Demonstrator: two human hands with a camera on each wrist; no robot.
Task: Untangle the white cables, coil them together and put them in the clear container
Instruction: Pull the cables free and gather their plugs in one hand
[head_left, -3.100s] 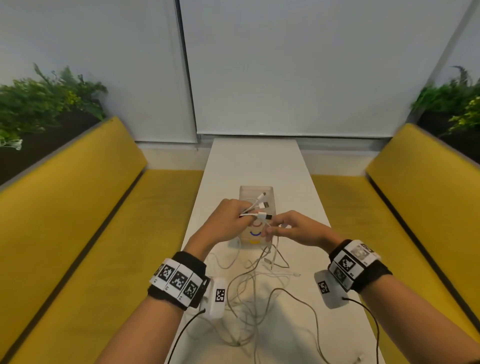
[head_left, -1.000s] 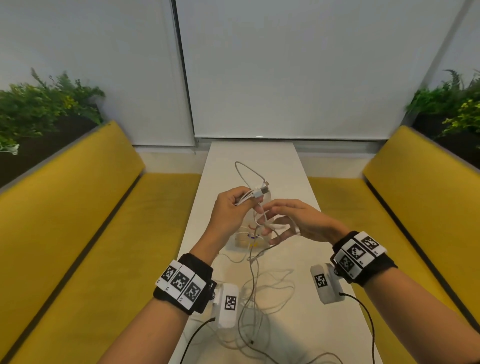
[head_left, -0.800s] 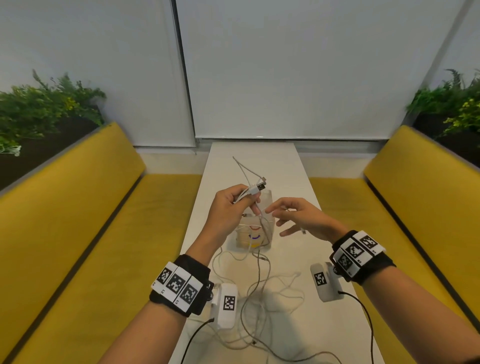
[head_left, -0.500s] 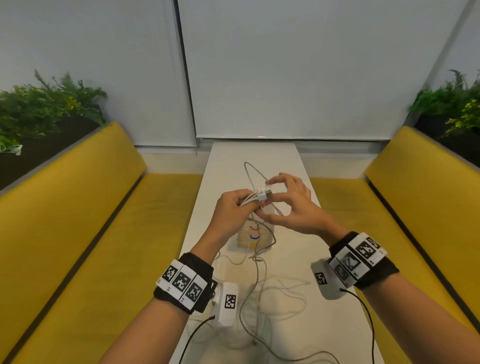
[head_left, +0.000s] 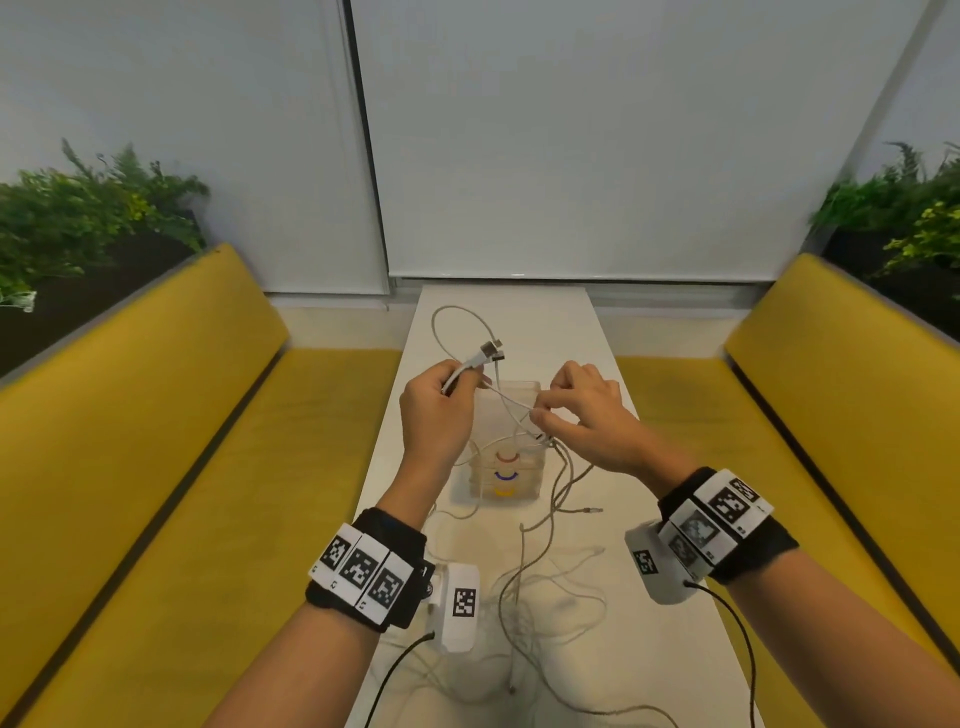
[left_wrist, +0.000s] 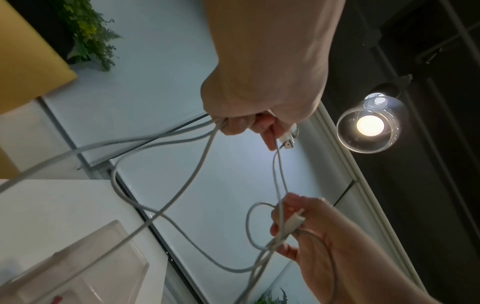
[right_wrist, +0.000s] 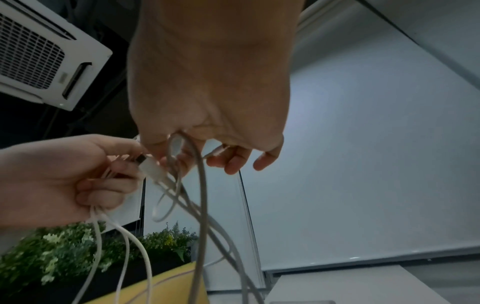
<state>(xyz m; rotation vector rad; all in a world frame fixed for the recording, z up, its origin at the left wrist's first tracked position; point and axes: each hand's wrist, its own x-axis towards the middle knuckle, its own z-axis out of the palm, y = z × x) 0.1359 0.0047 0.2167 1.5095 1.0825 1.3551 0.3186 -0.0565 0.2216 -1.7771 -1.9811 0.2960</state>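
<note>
Several thin white cables (head_left: 524, 587) lie tangled on the narrow white table (head_left: 670, 649) and rise to both hands. My left hand (head_left: 441, 400) grips a bunch of cable ends, whose plugs (head_left: 491, 351) stick up past its fingers; a loop (head_left: 457, 317) arcs beyond them. My right hand (head_left: 582, 410) pinches strands a little lower and to the right, over the clear container (head_left: 506, 467). In the left wrist view the left hand (left_wrist: 257, 119) holds plugs and the right hand (left_wrist: 301, 224) holds a small loop. The right wrist view shows cables (right_wrist: 200, 195) hanging from the right hand (right_wrist: 207, 144).
Yellow benches (head_left: 171, 467) run along both sides of the table, with green plants (head_left: 88, 218) behind their backs. Black sensor wires (head_left: 727, 623) trail from both wristbands. White blinds (head_left: 597, 135) close off the far end. A lamp (left_wrist: 369, 123) glows overhead.
My right hand has dropped from the plugs at the left hand's fingertips and moved down and right along the cables. The left hand keeps its grip, and a loop now stands beyond it.
</note>
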